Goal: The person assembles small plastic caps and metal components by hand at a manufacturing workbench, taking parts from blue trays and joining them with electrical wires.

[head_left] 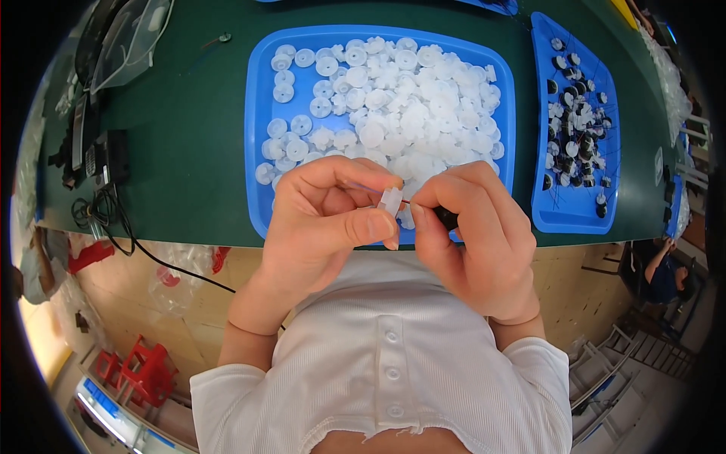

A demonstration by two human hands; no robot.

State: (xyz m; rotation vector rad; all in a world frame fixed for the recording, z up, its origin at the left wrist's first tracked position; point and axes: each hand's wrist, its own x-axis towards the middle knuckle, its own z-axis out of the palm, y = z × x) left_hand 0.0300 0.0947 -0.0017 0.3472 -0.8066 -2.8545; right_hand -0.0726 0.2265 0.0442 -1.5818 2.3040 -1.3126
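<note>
White plastic is what the left hand pinches: a small translucent cap, caught between thumb and forefinger just over the near rim of the big tray. The other fingers curl in behind, so the cap sits steady and tilted toward the opposite hand. The right hand is closed on a small black part, of which only a dark end shows between the fingers; a thin reddish wire or pin runs from it across to the cap. The two hands meet fingertip to fingertip, probably because the pieces are tiny and need bracing against one another to line up.

Both are held low, close to the body and in front of the tray, likely so the work stays within easy sight and any dropped bit lands near the stock. The big tray is blue and holds a heap of white discs, thick toward its right side and thinning to single pieces at its left. To the right of the big tray lies a narrower blue tray with small black-and-white parts trailing fine wires. Both rest on a green mat. Left of the big tray, at the mat's edge, sit dark devices and a black cable.
</note>
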